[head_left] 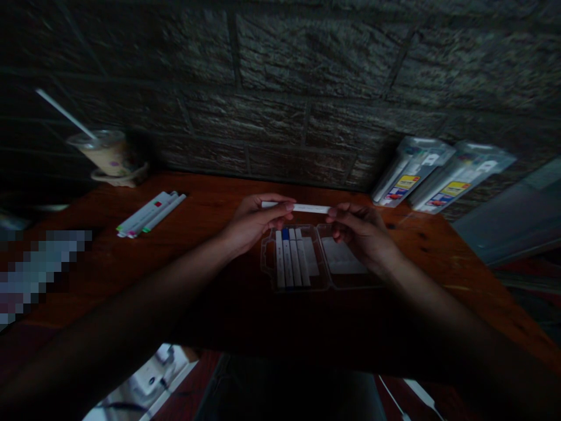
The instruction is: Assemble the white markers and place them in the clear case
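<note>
Between my two hands a white marker [312, 208] is held level above the table. My left hand [258, 221] is closed around its left end, and my right hand [359, 229] pinches the right end. Below them lies an open clear plastic case [325, 257]. Several white markers [293, 263] lie side by side in its left half, one with a blue section near the top. A pale sheet shows in the right half, partly covered by my right hand.
Several more markers [151, 215] lie in a bunch on the wooden table [205, 199]. A drink cup [107, 153] with a straw stands at the back left. Two packed marker cases [412, 172] stand at the back right against the brick wall [280, 105].
</note>
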The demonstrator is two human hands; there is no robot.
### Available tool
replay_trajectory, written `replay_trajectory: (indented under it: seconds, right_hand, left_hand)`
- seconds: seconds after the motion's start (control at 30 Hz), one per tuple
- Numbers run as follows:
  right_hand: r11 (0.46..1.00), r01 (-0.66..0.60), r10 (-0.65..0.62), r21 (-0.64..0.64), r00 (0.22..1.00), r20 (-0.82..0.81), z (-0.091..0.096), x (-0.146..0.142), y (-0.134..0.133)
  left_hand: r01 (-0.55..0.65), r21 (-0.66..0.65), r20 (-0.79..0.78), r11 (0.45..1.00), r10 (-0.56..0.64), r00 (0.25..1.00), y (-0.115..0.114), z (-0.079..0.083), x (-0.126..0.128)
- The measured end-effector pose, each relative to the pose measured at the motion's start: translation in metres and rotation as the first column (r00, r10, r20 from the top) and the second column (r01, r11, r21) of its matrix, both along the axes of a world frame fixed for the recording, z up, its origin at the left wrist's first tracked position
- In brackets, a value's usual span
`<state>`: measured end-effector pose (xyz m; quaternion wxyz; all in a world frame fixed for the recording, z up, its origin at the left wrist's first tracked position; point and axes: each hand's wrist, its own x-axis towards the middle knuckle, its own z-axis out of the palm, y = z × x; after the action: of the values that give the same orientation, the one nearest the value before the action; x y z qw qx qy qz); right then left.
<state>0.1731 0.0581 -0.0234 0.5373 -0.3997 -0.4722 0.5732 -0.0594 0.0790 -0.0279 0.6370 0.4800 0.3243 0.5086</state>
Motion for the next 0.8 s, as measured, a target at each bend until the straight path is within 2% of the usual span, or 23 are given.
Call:
replay_trajectory:
  seconds: [0.3, 0.63, 0.8]
  right_hand:
    - [1.0, 0.026, -0.025, -0.005, 0.998, 0.064, 0.0007, 0.0001, 0.0005]
    - [0.998, -0.031, 0.027, -0.058, 0.998, -0.062, 0.0018, -0.0005, 0.0004]
    - [0.998, -0.052, 0.051, -0.021, 0.998, -0.042, 0.0037, -0.0021, -0.0021]
  left_hand:
    - [-0.01, 0.001, -0.016, 1.0, 0.01, 1.0, 0.0, 0.0005, -0.0007]
    - [0.012, 0.003, 0.008, 1.0, -0.012, 1.0, -0.0003, 0.0001, 0.0002]
    - [0.029, -0.028, 0.014, 0.999, -0.029, 0.999, 0.0013, -0.0006, -0.0015]
